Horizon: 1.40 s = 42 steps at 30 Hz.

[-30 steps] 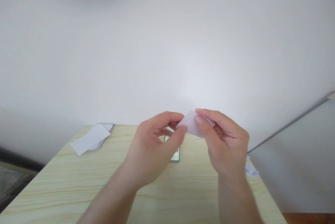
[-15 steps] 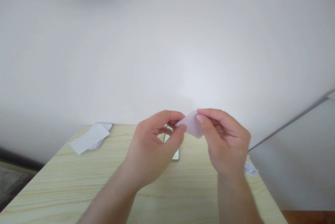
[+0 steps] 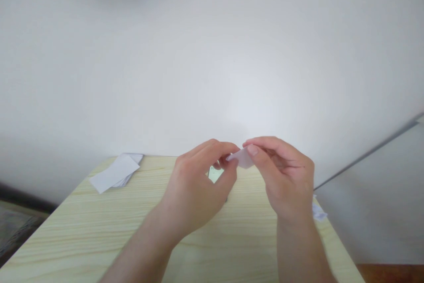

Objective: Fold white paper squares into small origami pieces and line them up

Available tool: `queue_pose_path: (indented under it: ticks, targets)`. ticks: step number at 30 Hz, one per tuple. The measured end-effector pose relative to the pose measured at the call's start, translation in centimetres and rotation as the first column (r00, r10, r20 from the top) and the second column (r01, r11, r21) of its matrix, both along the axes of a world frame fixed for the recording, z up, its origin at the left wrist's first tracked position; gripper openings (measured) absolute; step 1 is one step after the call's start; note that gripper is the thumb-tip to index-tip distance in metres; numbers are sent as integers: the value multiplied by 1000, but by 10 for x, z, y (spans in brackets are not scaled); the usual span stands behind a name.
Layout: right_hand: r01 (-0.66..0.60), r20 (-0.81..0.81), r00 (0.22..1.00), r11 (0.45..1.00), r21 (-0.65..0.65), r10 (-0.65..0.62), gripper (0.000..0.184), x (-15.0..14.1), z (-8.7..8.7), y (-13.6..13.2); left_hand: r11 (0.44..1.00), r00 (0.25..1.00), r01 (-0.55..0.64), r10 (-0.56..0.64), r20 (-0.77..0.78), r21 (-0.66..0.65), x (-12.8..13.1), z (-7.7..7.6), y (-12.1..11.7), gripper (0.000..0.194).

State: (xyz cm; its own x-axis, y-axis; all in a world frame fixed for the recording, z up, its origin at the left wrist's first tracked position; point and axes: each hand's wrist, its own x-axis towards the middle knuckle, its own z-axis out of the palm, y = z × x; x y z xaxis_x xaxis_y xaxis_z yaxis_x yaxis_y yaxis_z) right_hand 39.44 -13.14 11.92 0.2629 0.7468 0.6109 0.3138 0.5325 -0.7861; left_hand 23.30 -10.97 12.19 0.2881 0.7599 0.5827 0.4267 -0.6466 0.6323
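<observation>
A small folded piece of white paper [image 3: 244, 159] is held up above the table between my two hands. My left hand [image 3: 202, 181] pinches its left corner between thumb and fingers. On the other side, the thumb and index finger of my right hand [image 3: 287, 176] grip its upper right edge. The fingers partly cover the paper, so its full folded shape is hidden. Behind my left hand lies a phone [image 3: 216, 174] with a lit pale green screen, mostly blocked from sight.
A loose stack of white paper sheets [image 3: 115, 172] lies at the table's back left corner. Crumpled or folded white paper [image 3: 319, 212] sits by the right edge. The pale wooden table [image 3: 82, 234] meets a white wall [image 3: 212, 62] at the back.
My hands have come slightly closer together. The paper has tilted and shows less of its face, and my left hand now covers more of the phone.
</observation>
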Motion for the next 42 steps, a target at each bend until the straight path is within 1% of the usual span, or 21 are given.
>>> queue_pose_path:
  ticks: [2, 5, 8, 11, 13, 16, 21, 25, 29, 31, 34, 37, 39, 42]
  targets:
    - [-6, 7, 1000, 1000, -17, 6, 9, 2, 0, 0, 1000, 1000, 4, -4, 20, -4, 0, 0, 0, 16]
    - [-2, 4, 1000, 1000, -17, 2, 9, 3, 0, -1, 999, 997, -3, 6, 71, -47, 0, -1, 1, 11]
    - [-16, 8, 1000, 1000, -14, 16, 9, 4, -1, 0, 991, 991, 5, 13, 131, -133, -1, -1, 2, 8]
    - [-24, 8, 1000, 1000, -12, 25, 9, 5, -1, 0, 969, 986, 56, -17, 164, -239, -3, 1, 4, 9]
    - [-28, 9, 1000, 1000, -8, 28, 9, 5, -1, 1, 957, 982, 83, -31, 187, -278, -4, 2, 6, 10]
    - [-25, 23, 999, 1000, -18, 26, 9, 7, -2, 1, 955, 976, 87, -25, 216, -282, -5, 2, 8, 11]
    - [5, 35, 999, 999, -42, -4, 9, 11, -5, 2, 971, 974, 53, 2, 227, -233, -7, 3, 9, 13]
    - [-31, 13, 999, 996, -83, 32, 8, 13, -5, 3, 974, 974, 28, 24, 227, -223, -7, 5, 10, 12]
    - [-145, -9, 989, 974, -176, 146, 11, 15, -4, 4, 970, 967, 66, -4, 255, -234, -6, 2, 11, 13]
    - [-171, -12, 985, 967, -188, 171, 13, 15, -4, 5, 968, 957, 85, -13, 290, -237, -5, -1, 12, 16]
    - [-151, -34, 988, 974, -168, 148, 15, 14, -5, 7, 949, 948, 155, -65, 312, -274, -5, -3, 14, 25]
    - [-133, -54, 991, 978, -163, 125, 18, 14, -4, 7, 916, 955, 225, -140, 261, -333, -6, -3, 15, 30]
    - [-135, -60, 990, 976, -172, 127, 19, 13, -3, 7, 912, 959, 225, -146, 243, -343, -7, -4, 16, 31]
    - [-149, -69, 988, 971, -185, 139, 20, 13, -2, 8, 919, 954, 227, -143, 264, -323, -7, -5, 18, 30]
